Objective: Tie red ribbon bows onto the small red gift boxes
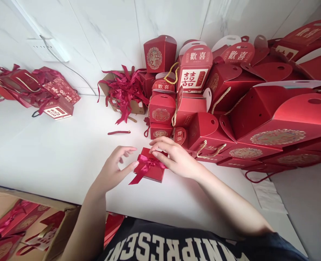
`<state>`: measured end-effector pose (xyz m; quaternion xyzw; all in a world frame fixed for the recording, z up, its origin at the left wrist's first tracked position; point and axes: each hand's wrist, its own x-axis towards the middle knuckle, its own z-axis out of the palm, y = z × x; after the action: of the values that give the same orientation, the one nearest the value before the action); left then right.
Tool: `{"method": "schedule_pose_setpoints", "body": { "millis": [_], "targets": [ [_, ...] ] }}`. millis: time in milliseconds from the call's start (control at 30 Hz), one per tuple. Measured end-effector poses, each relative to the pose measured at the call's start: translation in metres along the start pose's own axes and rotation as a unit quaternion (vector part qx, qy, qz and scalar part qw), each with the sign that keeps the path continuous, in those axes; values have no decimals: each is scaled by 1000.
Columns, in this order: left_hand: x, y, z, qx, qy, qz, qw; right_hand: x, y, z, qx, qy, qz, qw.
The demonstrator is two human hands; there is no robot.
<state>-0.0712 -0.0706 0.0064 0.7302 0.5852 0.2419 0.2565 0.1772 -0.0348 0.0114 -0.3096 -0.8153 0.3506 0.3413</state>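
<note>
A small flat red box (153, 173) lies on the white table (54, 156) in front of me, with a dark red ribbon bow (147, 164) tied across its top. My left hand (116, 166) rests at the box's left edge, thumb touching the side, fingers spread and holding nothing. My right hand (173, 156) lies over the box's right half, fingers stretched out, fingertips on the bow and the box's far edge.
A big heap of red gift boxes with rope handles (231, 108) fills the right side. A cardboard box of loose red ribbons (123, 90) stands at the back. More finished boxes (48, 94) sit far left; an open carton (21, 228) stands below the table's near edge.
</note>
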Motion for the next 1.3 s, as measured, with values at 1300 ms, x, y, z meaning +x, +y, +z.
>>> {"method": "schedule_pose_setpoints", "body": {
  "millis": [1300],
  "targets": [
    [48,-33,40,-357,-168,-8,919,-51,11,8,-47,36,143,988]
  ]
}}
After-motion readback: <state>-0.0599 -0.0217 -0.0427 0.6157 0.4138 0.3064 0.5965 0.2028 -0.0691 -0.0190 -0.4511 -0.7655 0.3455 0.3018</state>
